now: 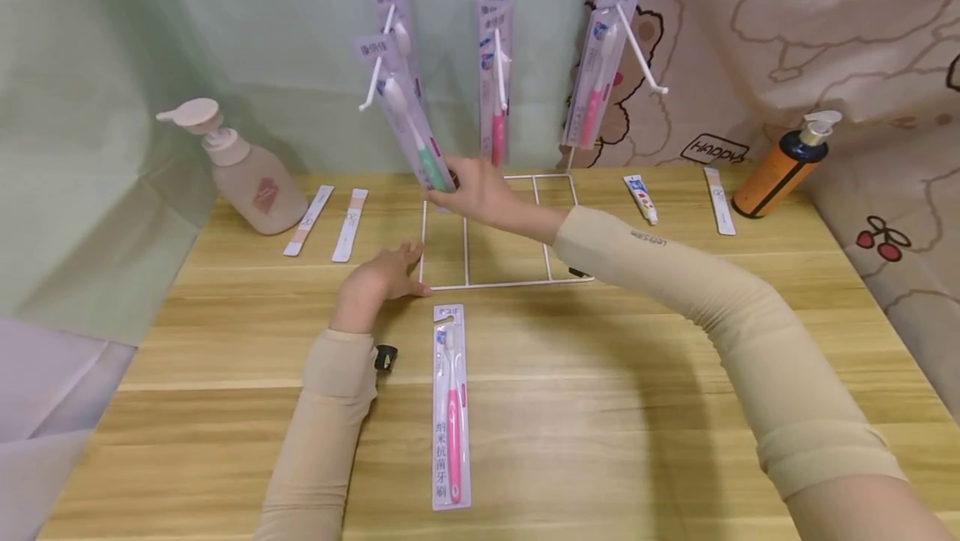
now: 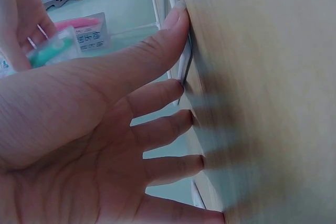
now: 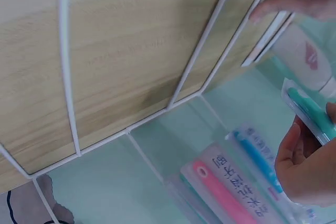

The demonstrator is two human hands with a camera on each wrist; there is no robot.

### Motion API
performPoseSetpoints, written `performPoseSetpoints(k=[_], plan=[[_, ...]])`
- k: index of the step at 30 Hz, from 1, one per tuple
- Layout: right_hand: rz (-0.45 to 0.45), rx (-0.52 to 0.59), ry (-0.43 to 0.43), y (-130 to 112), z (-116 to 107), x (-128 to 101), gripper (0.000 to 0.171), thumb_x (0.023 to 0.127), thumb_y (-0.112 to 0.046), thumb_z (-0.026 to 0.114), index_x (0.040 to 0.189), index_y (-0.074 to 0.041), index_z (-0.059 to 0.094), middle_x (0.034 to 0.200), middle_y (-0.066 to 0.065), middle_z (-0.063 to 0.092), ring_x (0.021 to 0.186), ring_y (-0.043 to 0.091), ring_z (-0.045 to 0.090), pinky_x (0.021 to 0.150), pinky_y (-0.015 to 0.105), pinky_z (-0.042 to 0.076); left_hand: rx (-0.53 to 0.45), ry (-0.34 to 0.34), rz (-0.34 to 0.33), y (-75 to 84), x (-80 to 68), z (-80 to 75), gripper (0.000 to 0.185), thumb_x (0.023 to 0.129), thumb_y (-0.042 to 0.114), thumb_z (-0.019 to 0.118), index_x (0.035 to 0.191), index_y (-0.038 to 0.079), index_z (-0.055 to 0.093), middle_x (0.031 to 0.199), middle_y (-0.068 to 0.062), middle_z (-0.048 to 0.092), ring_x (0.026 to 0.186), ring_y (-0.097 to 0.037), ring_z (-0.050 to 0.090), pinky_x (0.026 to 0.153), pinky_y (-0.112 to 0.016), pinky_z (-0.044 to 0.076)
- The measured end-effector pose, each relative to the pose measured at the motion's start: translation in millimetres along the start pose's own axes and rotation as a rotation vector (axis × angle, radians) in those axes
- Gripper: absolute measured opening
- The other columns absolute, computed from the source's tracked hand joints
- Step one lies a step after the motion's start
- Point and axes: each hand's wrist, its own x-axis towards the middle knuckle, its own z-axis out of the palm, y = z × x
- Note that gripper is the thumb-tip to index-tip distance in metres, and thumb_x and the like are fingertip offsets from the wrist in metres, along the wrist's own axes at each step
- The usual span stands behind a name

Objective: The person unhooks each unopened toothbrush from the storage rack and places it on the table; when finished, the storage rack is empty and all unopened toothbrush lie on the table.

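Observation:
A white wire rack (image 1: 501, 281) stands on the wooden table, and several packaged toothbrushes hang from its hooks. My right hand (image 1: 468, 189) pinches the lower end of a green toothbrush pack (image 1: 416, 128), whose top is at the left hook. In the right wrist view the green toothbrush pack (image 3: 311, 115) sits between my fingers (image 3: 294, 153). My left hand (image 1: 390, 273) lies flat, its straight fingers (image 2: 173, 24) pressing on the front left corner of the rack's base. A pink toothbrush pack (image 1: 452, 408) lies on the table in front of the rack.
A beige pump bottle (image 1: 243, 170) stands at the back left beside two flat strips (image 1: 309, 220). At the back right are a small toothpaste tube (image 1: 641, 197), another strip (image 1: 720, 201) and an orange pump bottle (image 1: 780, 166). Cloth backdrops close in the table.

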Motion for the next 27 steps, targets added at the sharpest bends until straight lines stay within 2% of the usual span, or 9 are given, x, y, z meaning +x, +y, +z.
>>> performPoseSetpoints(k=[6,12,15,21,27], plan=[[-0.089,0.055,-0.015,0.6,-7.6,-30.9,0.036,0.086,-0.031,0.067,0.11,-0.005,0.061,0.085,0.006,0.068,0.065,0.011,0.058,0.056,0.021,0.048,0.007,0.002,0.002,1.9,-0.2,1.1,0.084,0.089,0.038,0.06,0.15,0.009,0.01,0.155,-0.02,0.003,0.136,-0.05,0.009,0.106,-0.063,0.021],[-0.158,0.079,-0.002,-4.6,-16.6,-60.8,0.041,0.087,-0.033,0.066,0.115,-0.006,0.056,0.093,0.004,0.066,0.077,0.012,0.061,0.061,0.021,0.052,0.006,0.011,0.006,1.5,-1.0,2.0,0.085,0.089,0.038,0.061,0.15,0.008,0.01,0.154,-0.021,0.003,0.136,-0.05,0.009,0.107,-0.063,0.02],[-0.186,0.116,0.021,-6.2,-20.6,-77.2,0.042,0.087,-0.03,0.065,0.12,-0.007,0.054,0.094,0.003,0.066,0.077,0.011,0.061,0.058,0.022,0.051,0.009,0.018,0.017,1.5,-1.7,1.8,0.084,0.089,0.037,0.06,0.149,0.006,0.01,0.154,-0.022,0.004,0.136,-0.05,0.009,0.107,-0.063,0.019],[-0.232,0.155,0.082,-13.6,-29.5,-102.3,0.035,0.085,-0.026,0.068,0.114,-0.008,0.057,0.089,0.0,0.066,0.068,0.01,0.057,0.053,0.022,0.048,0.002,0.023,0.028,0.2,-3.0,1.3,0.083,0.09,0.037,0.06,0.149,0.005,0.011,0.153,-0.022,0.004,0.135,-0.051,0.009,0.108,-0.062,0.017],[-0.3,0.184,0.139,-26.6,-40.8,-120.8,0.031,0.083,-0.019,0.071,0.108,-0.006,0.058,0.085,0.001,0.066,0.068,0.01,0.055,0.055,0.023,0.048,0.006,0.012,0.036,2.3,-4.2,0.0,0.084,0.09,0.037,0.06,0.149,0.004,0.01,0.153,-0.023,0.003,0.135,-0.052,0.009,0.108,-0.062,0.017]])
